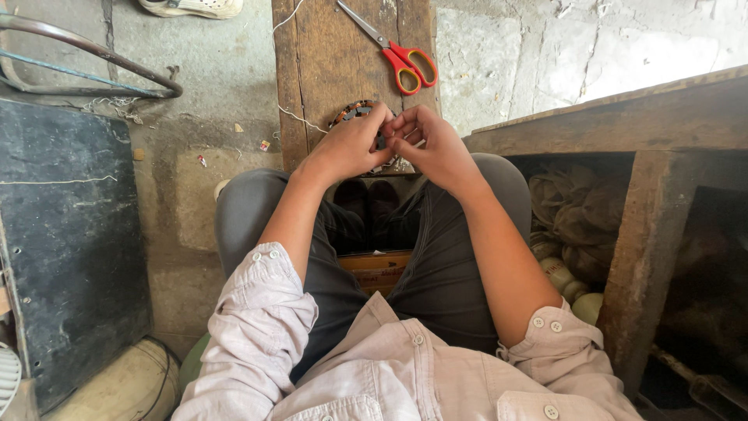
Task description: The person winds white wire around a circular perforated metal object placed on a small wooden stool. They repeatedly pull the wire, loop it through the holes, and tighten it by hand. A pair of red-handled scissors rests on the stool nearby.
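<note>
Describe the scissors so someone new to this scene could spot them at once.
Start at the worn wooden plank running away from the seated person's knees. Near its far end, beyond both hands, lie the scissors, closed, blades pointing up-left. Their red handles with orange inner loops are the only bright colour on the plank.

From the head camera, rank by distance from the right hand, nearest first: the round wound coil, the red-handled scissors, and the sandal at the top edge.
1. Round wound coil: under the fingers of the right hand and left hand, on the plank.
2. Red-handled scissors: just beyond, farther up the plank.
3. Sandal: far upper left, on the floor.
</note>
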A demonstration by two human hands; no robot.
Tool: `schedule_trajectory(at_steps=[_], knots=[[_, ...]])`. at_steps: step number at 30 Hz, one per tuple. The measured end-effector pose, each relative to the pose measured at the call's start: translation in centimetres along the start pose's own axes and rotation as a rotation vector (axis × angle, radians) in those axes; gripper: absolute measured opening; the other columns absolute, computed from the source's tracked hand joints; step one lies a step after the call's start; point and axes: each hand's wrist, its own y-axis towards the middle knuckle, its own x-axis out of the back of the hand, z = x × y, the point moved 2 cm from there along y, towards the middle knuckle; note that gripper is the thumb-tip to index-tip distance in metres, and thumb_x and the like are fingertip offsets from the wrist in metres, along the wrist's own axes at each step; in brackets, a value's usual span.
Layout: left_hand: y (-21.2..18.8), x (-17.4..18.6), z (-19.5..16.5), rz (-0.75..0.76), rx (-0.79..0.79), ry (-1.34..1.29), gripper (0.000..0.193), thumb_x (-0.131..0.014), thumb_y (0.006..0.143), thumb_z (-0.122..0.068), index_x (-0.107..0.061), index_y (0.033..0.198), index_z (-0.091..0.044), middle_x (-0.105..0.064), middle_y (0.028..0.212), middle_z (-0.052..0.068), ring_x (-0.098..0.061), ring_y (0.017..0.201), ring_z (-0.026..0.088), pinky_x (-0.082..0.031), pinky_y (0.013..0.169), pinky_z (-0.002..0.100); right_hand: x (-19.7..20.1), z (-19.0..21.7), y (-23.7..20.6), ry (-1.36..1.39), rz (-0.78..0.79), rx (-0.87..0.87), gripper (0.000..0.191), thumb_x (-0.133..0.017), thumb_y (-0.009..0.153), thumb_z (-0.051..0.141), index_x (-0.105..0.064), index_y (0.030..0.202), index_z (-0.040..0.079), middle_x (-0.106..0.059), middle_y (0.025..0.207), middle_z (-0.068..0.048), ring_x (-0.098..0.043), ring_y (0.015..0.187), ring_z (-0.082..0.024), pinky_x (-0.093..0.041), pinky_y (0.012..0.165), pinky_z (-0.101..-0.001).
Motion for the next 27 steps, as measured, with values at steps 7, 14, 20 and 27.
schedule_trajectory(at_steps=[7, 14, 20, 27], knots=[[0.2, -0.7, 1.9, -0.08, 0.057, -0.233, 0.027, -0.071, 0.098, -0.015, -0.047, 0.11, -0.008, -0.063, 0.087, 0.006, -0.059, 0.073, 0.019, -0.051, 0.067, 0.036, -0.2, -1.1, 0.0, -0.094, -0.069, -0.052, 0.02, -0.063, 0.105, 0.019, -0.062, 0.113, 0.002, -0.066, 0.091, -0.002, -0.057, 0.077, -0.008, -0.049, 0.067, -0.0251], [0.2, -0.3, 2.4, 0.047, 0.27, -0.705, 0.026, -0.069, 0.098, -0.023, -0.047, 0.107, -0.013, -0.06, 0.091, -0.004, -0.051, 0.079, 0.003, -0.042, 0.066, 0.023, -0.4, -1.4, -0.1, 0.041, 0.023, -0.06, 0.02, -0.05, 0.109, 0.021, -0.059, 0.112, 0.003, -0.069, 0.09, -0.001, -0.069, 0.084, -0.005, -0.056, 0.075, -0.0248], [-0.1, 1.0, 1.9, 0.061, 0.341, -0.883, 0.025, -0.066, 0.1, -0.033, -0.052, 0.107, -0.014, -0.061, 0.085, -0.003, -0.04, 0.065, 0.004, -0.031, 0.054, 0.021, -0.4, -0.7, -0.1, -0.08, 0.035, -0.14, 0.022, -0.048, 0.11, 0.021, -0.063, 0.111, 0.004, -0.074, 0.086, -0.003, -0.061, 0.075, -0.01, -0.05, 0.068, -0.029], [0.7, 0.1, 2.5, -0.105, 0.058, -0.404, 0.025, -0.075, 0.098, -0.026, -0.064, 0.108, -0.006, -0.066, 0.094, -0.001, -0.055, 0.076, 0.005, -0.051, 0.07, 0.025, -0.3, 0.2, -0.2, -0.261, -0.014, 0.021, 0.015, -0.07, 0.094, 0.014, -0.064, 0.102, 0.003, -0.071, 0.084, -0.004, -0.068, 0.075, -0.013, -0.053, 0.069, -0.0283]])
